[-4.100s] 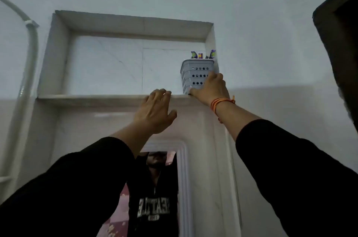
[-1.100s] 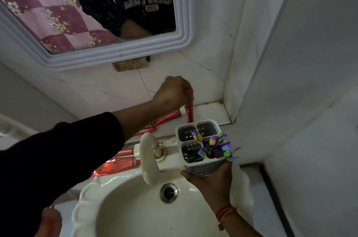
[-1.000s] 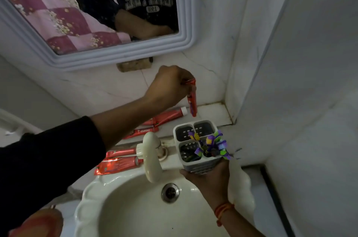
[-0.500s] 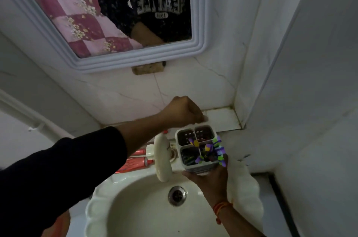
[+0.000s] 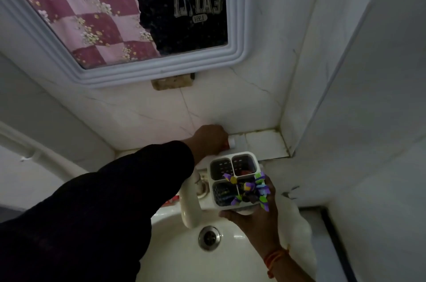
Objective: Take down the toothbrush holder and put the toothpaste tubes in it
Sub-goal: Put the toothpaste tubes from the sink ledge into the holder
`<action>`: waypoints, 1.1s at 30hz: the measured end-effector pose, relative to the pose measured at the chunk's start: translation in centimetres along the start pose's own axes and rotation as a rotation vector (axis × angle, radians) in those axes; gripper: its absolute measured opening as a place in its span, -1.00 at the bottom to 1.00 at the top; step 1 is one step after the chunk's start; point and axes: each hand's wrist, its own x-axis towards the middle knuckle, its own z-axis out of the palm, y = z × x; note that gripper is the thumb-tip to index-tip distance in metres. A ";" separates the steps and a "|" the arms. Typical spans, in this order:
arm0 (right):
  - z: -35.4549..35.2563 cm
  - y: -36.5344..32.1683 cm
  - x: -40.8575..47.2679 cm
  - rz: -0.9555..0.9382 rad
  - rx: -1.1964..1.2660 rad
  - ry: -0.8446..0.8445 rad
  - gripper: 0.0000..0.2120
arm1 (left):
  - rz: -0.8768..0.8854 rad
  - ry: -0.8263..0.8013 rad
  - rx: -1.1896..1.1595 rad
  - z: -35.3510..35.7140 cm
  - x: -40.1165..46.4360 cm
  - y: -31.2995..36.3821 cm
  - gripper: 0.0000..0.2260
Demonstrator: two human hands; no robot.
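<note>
A white four-compartment toothbrush holder [image 5: 220, 204] rests in my right hand [image 5: 255, 221], which cups it from below above the sink's back rim. Purple and yellow toothbrushes [image 5: 251, 187] fill its front right compartment. A bit of red shows in its back right compartment [image 5: 244, 172]. My left hand [image 5: 211, 140] reaches to the tiled ledge behind the holder, fingers closed over a red toothpaste tube whose white cap [image 5: 231, 142] sticks out to the right. My left sleeve hides most of the ledge; a sliver of another red tube [image 5: 171, 200] shows under it.
A cream tap [image 5: 190, 208] stands just left of the holder, over the basin with its metal drain [image 5: 209, 238]. A white-framed mirror [image 5: 161, 67] hangs above the ledge. A tiled side wall [image 5: 345, 97] closes in on the right.
A second ago my left hand held a small red tube above the holder; it then dropped down to the ledge and closed on another tube. The holder stays in my right hand.
</note>
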 end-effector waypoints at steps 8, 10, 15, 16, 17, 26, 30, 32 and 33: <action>-0.1 -0.3 0.1 0.004 -0.001 -0.030 0.12 | 0.132 0.126 -0.218 -4.4 -1.1 1.9 -0.60; -0.1 -0.5 0.2 0.001 -0.006 -0.028 0.11 | 0.201 0.087 -0.191 -7.9 -1.7 2.4 -0.55; -0.1 -0.6 0.1 0.006 -0.016 -0.009 0.07 | 0.159 -0.114 0.114 -15.8 -4.4 4.0 -0.43; -0.1 -0.5 0.1 0.013 -0.014 -0.006 0.08 | 0.162 -0.141 0.133 -16.3 -5.0 4.7 -0.45; -0.1 -0.5 0.2 0.022 -0.014 -0.005 0.09 | 0.166 -0.155 0.145 -16.4 -5.4 5.5 -0.50; -0.3 -0.8 0.3 0.054 -0.018 -0.016 0.13 | 0.154 -0.130 -0.056 -14.1 -6.7 7.2 -0.69; 0.0 -1.0 0.5 0.071 -0.029 -0.026 0.13 | 0.054 -0.187 -0.344 -12.9 -6.6 5.1 -0.85; -0.1 -0.8 0.5 0.095 -0.030 -0.021 0.17 | 0.008 -0.197 -0.476 -12.1 -6.7 3.7 -0.88; -0.2 -0.6 0.6 0.099 -0.028 -0.020 0.19 | -0.015 -0.179 -0.526 -11.6 -6.6 2.8 -0.87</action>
